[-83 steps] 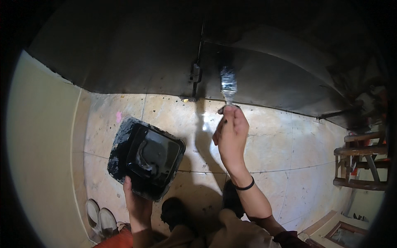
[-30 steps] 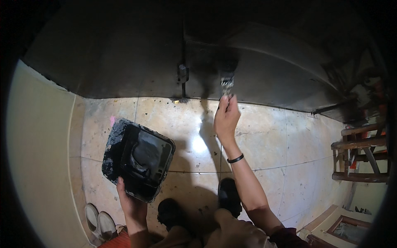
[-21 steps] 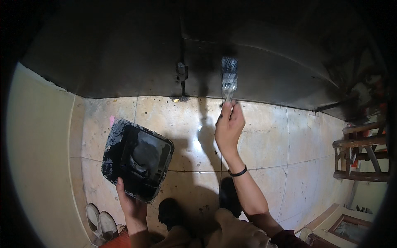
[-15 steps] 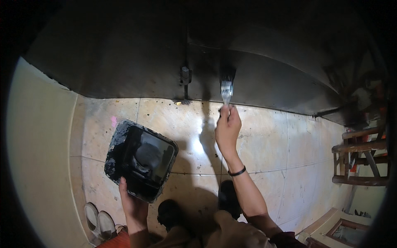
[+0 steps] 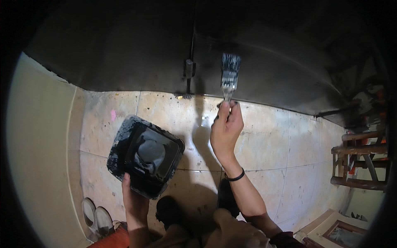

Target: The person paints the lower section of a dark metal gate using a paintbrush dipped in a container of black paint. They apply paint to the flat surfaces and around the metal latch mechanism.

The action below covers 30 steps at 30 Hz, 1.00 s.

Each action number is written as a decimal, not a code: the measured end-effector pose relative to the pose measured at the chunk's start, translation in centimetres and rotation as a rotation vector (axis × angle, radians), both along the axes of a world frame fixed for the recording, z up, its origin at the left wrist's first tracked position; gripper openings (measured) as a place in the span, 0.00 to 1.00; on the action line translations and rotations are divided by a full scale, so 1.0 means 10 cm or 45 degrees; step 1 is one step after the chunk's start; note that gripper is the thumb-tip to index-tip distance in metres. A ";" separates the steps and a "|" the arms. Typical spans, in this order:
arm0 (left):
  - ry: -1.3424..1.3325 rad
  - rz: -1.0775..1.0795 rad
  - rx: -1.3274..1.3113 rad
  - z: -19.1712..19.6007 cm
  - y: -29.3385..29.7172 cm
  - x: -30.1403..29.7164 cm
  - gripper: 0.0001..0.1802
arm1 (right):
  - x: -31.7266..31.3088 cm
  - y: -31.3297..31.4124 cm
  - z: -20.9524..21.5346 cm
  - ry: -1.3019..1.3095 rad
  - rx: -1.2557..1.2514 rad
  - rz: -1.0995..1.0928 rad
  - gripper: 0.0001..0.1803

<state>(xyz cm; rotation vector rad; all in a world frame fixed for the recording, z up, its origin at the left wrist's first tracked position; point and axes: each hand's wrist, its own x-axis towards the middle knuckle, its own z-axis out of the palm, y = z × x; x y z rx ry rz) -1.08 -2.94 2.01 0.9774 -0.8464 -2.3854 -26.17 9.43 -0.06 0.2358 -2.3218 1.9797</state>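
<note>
Black-smeared paintbrush (image 5: 230, 78) juts beyond right fingers (image 5: 236, 117), pinched tight on handle (image 5: 227, 97); left fingers (image 5: 127, 183) clasp tray (image 5: 119, 142).

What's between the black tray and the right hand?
In the head view, tiled floor with a dark shadow across it shows between the tray and right hand.

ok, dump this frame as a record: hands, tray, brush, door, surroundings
left hand: holding paint tray at its near edge, thumb over the rim
tray contents: dark, glossy liquid
right hand: pinching paintbrush by its handle
bristles: pointing toward black door; contact unclear
door hardware: bolt beside vertical seam
floor: beige tiles, dark specks
far left: pale shoes
far right: brown wooden frame
</note>
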 end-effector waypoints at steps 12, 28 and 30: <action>-0.016 0.036 0.030 -0.03 -0.01 -0.01 0.30 | -0.18 -0.30 -0.08 0.162 -0.037 0.038 0.14; 0.001 0.058 -0.015 0.01 0.02 -0.04 0.32 | -0.08 -0.33 -0.27 0.203 0.035 0.092 0.12; 0.017 0.046 0.012 -0.02 0.00 -0.01 0.32 | -0.11 -0.32 -0.03 0.160 0.006 0.107 0.13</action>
